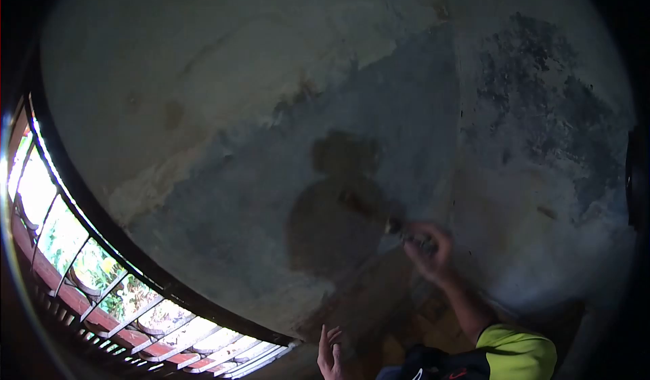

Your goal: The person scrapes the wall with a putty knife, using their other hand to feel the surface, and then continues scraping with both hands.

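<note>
My right hand (428, 248) is raised in front of the wall, fingers wrapped round a short hand tool (393, 227). A small bright spot shows on the tool just beyond my fingers, and its dim far end points up and left toward the wall; I cannot tell its exact kind. The wall (271, 177) has a large grey patch with ragged edges, lighter plaster above it and a dark rounded shadow across it. Low in the view, my left hand (330, 353) is held up with its fingers apart, holding nothing, near the window's lower corner.
A window (101, 271) with metal bars and bright greenery beyond curves along the left. To the right, an adjoining wall (535, 95) carries dark, flaking patches. Brownish surfaces (426, 309) lie below, behind my right forearm.
</note>
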Demonstrator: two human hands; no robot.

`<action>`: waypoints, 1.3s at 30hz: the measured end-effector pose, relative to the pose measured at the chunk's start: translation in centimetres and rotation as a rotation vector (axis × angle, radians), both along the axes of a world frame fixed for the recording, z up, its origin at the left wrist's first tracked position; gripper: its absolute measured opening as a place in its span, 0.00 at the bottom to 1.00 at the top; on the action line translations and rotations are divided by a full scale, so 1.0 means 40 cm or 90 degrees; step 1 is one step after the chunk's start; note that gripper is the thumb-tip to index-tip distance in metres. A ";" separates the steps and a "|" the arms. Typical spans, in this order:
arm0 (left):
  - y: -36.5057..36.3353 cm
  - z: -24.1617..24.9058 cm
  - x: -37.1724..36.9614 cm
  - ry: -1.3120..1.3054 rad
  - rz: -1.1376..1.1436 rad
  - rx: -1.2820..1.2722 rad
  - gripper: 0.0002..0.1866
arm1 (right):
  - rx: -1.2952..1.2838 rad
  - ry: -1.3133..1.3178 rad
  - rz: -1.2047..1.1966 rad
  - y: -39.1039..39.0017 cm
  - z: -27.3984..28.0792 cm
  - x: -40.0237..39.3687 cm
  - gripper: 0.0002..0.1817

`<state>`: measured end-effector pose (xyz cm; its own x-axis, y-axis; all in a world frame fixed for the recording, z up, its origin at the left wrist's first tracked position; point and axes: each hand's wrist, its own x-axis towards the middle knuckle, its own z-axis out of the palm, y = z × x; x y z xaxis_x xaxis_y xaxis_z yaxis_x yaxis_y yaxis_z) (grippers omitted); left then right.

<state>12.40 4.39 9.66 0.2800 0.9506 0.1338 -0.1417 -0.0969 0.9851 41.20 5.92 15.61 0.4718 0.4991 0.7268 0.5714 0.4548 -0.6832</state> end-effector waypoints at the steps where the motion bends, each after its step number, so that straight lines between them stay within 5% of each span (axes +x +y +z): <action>1: 0.004 0.006 0.024 0.004 0.013 0.001 0.29 | 0.058 -0.058 -0.042 0.015 0.075 0.065 0.17; 3: 0.035 -0.051 0.060 0.021 0.041 0.042 0.27 | 0.145 -0.141 -0.087 0.037 0.186 0.168 0.18; 5: 0.061 -0.092 0.087 0.050 0.066 0.073 0.26 | 0.181 0.113 0.076 0.063 0.269 0.223 0.17; 10: 0.094 -0.119 0.136 0.088 0.140 0.021 0.21 | 0.535 0.072 0.214 0.192 0.432 0.353 0.09; 12: 0.108 -0.229 0.112 0.175 0.184 0.137 0.21 | 0.665 0.082 0.283 0.257 0.502 0.368 0.06; 17: 0.098 -0.289 0.094 0.255 0.238 0.211 0.24 | 0.742 0.112 0.576 0.285 0.621 0.406 0.18; 20: 0.093 -0.259 0.105 0.264 0.268 0.227 0.24 | 0.856 0.163 0.607 0.289 0.704 0.388 0.20; 24: 0.085 -0.244 0.107 0.272 0.296 0.234 0.25 | 0.767 0.329 0.649 0.407 0.757 0.324 0.21; 30: 0.079 -0.239 0.097 0.282 0.322 0.239 0.26 | 0.847 0.265 0.535 0.375 0.737 0.357 0.20; 36: 0.069 -0.244 0.103 0.290 0.346 0.241 0.27 | 0.899 0.137 0.729 0.310 0.713 0.365 0.21; 39: 0.065 -0.263 0.096 0.302 0.355 0.240 0.29 | 0.809 0.196 0.610 0.374 0.743 0.341 0.21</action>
<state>16.24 6.99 -0.87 -0.1132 0.8819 0.4577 0.4475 -0.3660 0.8160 54.84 20.87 45.32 0.5552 -0.1368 0.8204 -0.3199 0.8754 0.3625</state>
